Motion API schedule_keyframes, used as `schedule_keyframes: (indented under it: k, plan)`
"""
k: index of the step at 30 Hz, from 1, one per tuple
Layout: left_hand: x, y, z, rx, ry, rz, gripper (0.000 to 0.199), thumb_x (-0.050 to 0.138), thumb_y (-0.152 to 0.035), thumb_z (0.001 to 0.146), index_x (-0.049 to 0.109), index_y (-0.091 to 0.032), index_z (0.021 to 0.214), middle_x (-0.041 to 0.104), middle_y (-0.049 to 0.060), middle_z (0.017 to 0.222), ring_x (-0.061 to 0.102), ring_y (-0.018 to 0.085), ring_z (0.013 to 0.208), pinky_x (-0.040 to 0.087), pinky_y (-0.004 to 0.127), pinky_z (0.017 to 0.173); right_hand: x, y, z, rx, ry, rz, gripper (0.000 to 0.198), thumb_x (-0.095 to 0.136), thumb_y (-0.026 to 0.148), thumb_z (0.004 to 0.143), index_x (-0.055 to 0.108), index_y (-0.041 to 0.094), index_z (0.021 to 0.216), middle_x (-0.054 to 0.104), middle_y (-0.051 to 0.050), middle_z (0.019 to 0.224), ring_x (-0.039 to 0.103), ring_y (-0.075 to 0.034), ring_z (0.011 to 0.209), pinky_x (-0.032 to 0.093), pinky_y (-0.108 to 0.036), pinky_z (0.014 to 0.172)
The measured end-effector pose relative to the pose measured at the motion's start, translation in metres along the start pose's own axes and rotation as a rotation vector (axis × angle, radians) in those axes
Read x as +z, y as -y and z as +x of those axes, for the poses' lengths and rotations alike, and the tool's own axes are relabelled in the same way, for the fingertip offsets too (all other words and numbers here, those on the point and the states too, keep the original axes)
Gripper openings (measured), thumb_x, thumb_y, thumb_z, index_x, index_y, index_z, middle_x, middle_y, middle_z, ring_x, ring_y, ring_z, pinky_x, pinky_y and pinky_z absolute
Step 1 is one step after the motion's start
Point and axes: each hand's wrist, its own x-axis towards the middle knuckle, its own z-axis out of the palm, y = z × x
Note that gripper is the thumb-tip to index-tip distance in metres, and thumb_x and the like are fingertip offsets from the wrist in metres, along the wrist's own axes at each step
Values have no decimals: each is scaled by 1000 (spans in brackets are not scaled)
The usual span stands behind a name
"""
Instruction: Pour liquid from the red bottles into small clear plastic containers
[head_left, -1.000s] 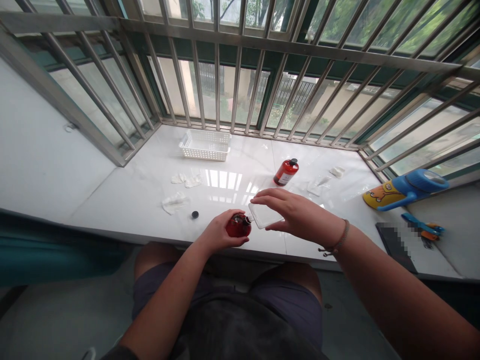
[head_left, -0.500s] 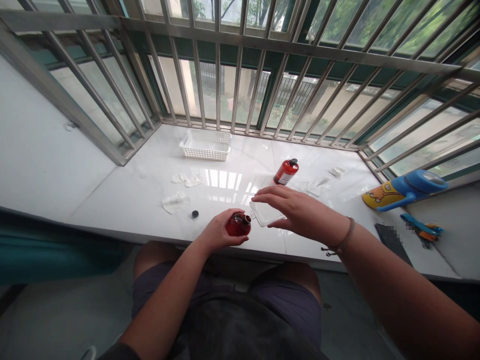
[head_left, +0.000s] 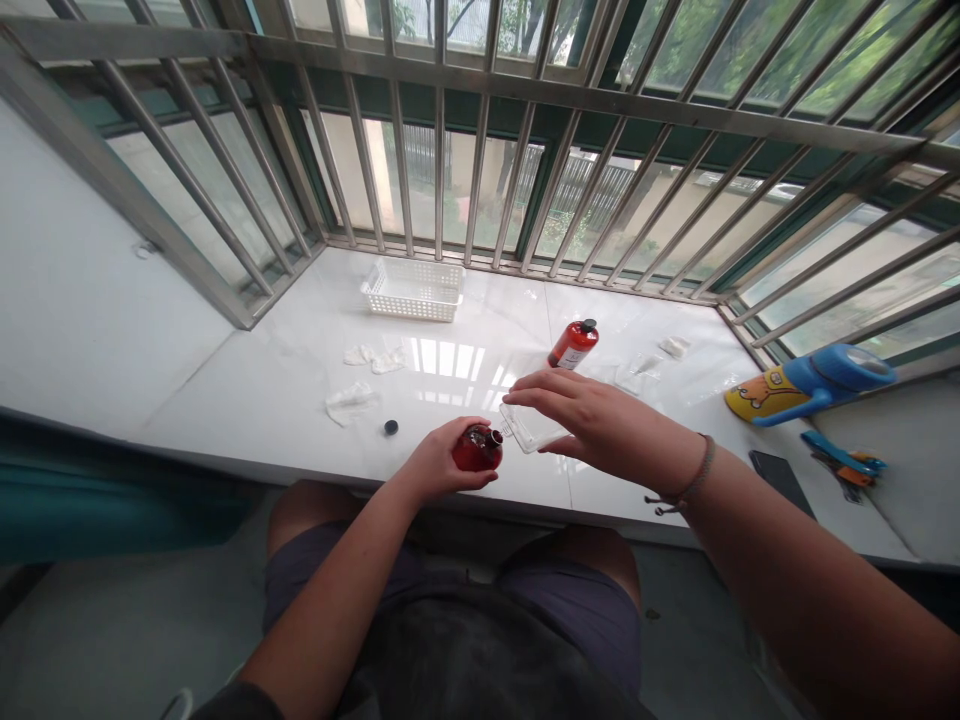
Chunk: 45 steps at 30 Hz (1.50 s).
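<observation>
My left hand (head_left: 442, 458) is wrapped round a dark red bottle (head_left: 475, 450), uncapped and tilted with its mouth to the right. Close to that mouth, my right hand (head_left: 581, 408) grips a clear, flat-sided plastic container (head_left: 528, 428) between thumb and fingers. The container's narrow end points at the bottle's mouth; whether the two touch I cannot tell. A small black cap (head_left: 391, 427) lies on the white ledge (head_left: 285, 400), left of my left hand. Behind my right hand is a second red bottle (head_left: 574, 345) with a black cap and a white label.
A white perforated basket (head_left: 414, 292) is at the back by the metal bars. Crumpled tissues (head_left: 352, 403) lie on the left, more (head_left: 673, 347) on the right. At the right are a blue-and-yellow flask (head_left: 810, 383), a dark phone (head_left: 780, 480) and a blue-orange tool (head_left: 846, 460).
Both hands keep almost the same pose, with the bottle and the clear container still held mouth to mouth. The view has shifted very slightly.
</observation>
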Motion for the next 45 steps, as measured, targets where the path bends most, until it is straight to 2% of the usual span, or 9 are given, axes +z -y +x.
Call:
schedule_keyframes:
  k: [22, 31, 39, 45]
  plan:
    - [1, 6, -1, -2, -14, 11, 76, 96, -43, 72, 63, -26, 139, 73, 10, 137, 71, 33, 124, 57, 47, 111, -4, 3, 7, -64, 17, -50, 70, 85, 9, 84, 58, 22, 148, 66, -14, 144, 64, -34, 132, 57, -54, 112]
    - [1, 6, -2, 5, -23, 12, 77, 96, -44, 72, 64, -25, 139, 74, 9, 134, 72, 32, 120, 58, 45, 107, -8, 9, 12, -78, 34, -88, 70, 84, 7, 83, 60, 22, 148, 67, -15, 143, 64, -36, 132, 57, -57, 111]
    - [1, 6, -2, -3, -24, 16, 76, 95, -45, 72, 64, -25, 138, 74, 10, 134, 72, 32, 120, 58, 46, 107, -8, 12, 13, -87, 28, -102, 59, 72, 4, 91, 61, 20, 147, 68, -16, 143, 64, -35, 134, 57, -58, 111]
    - [0, 4, -2, -3, -24, 9, 75, 96, -44, 72, 65, -26, 137, 74, 10, 134, 73, 32, 119, 59, 46, 106, -10, 12, 16, -101, 26, -90, 61, 75, 5, 89, 62, 20, 146, 68, -16, 142, 64, -35, 133, 57, -56, 111]
